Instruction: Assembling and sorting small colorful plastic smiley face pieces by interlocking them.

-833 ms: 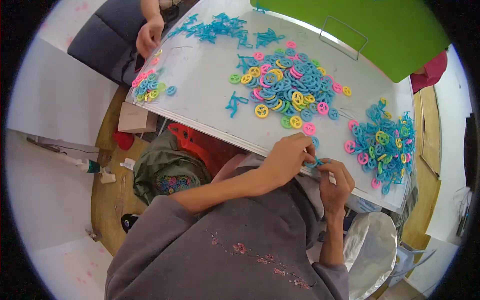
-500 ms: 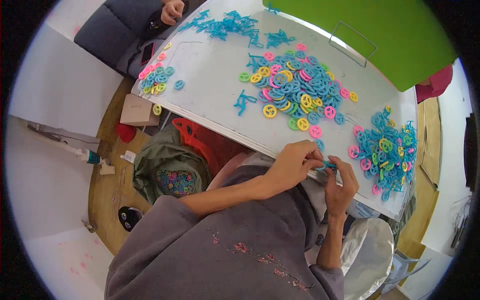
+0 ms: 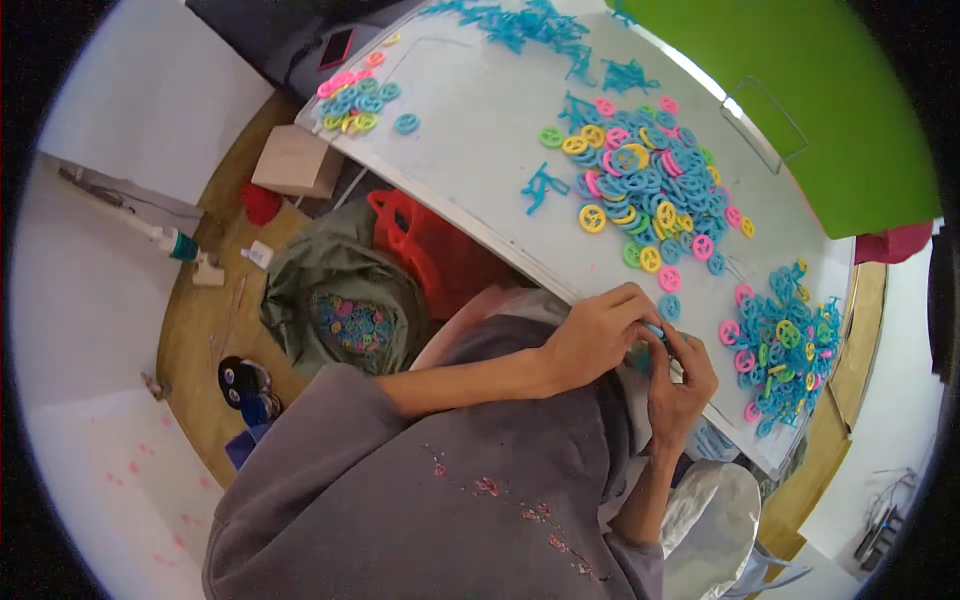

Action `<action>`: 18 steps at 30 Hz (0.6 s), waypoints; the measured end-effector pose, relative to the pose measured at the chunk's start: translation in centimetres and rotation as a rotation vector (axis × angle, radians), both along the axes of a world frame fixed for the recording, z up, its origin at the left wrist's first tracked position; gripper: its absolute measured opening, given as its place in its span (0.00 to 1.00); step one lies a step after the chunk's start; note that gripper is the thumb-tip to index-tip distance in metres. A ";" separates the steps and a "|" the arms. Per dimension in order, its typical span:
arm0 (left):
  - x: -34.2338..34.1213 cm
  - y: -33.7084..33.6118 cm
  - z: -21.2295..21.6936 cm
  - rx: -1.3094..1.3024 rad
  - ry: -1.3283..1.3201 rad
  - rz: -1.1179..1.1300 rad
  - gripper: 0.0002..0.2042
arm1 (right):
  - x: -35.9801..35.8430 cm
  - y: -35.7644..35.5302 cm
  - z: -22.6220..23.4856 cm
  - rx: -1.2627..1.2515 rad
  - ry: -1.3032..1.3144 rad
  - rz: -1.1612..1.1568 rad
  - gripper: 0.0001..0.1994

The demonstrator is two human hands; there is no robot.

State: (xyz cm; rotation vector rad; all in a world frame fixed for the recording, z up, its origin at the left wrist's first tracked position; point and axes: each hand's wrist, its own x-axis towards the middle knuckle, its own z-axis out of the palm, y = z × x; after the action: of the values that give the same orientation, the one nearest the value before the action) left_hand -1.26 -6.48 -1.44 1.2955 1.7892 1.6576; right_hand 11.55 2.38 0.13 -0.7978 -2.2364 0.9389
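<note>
At the table's near edge my left hand [image 3: 600,340] and my right hand [image 3: 682,388] meet, fingertips pinched together around a small blue plastic frame part [image 3: 655,331]. The fingers hide most of it, so I cannot tell whether a wheel is fitted to it. Just beyond my hands lies a blue toy wheel [image 3: 669,306], with a pink toy wheel [image 3: 669,278] behind it. A large heap of blue, yellow, pink and green wheels [image 3: 650,185] spreads farther up the table. To my right is a pile of blue frames with coloured wheels [image 3: 785,345].
Loose blue frames [image 3: 525,25] lie along the far side, and a smaller wheel cluster [image 3: 355,100] sits at the left of the white table [image 3: 460,130]. Below its edge stand a green sack of coloured pieces [image 3: 285,310], a red bag [image 3: 440,260] and a cardboard box [image 3: 297,160].
The view has shifted, so the table and piles sit farther right and lower. My hands have drawn closer around the blue part. Another person's hand at the upper left has left the view.
</note>
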 end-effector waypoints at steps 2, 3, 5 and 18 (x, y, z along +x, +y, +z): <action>0.9 -0.8 -0.1 0.092 -0.075 0.115 0.09 | 0.0 0.6 -0.8 0.041 0.067 0.106 0.13; 0.8 -1.9 -0.8 0.087 -0.089 0.125 0.09 | 0.0 0.7 -1.2 0.035 0.053 0.115 0.13; -0.2 -5.5 -3.4 0.312 0.354 -0.067 0.07 | 0.6 1.2 -2.0 -0.141 0.061 -0.009 0.12; -1.3 -10.2 -12.3 -0.336 0.067 -0.146 0.08 | 1.3 2.6 -1.4 -0.470 -0.018 -0.236 0.13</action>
State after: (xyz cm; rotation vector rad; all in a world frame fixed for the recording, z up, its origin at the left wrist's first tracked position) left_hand -2.55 -16.67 -13.78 1.3033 1.8635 1.1879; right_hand 12.82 4.94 -1.32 -1.2484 -1.8991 1.3595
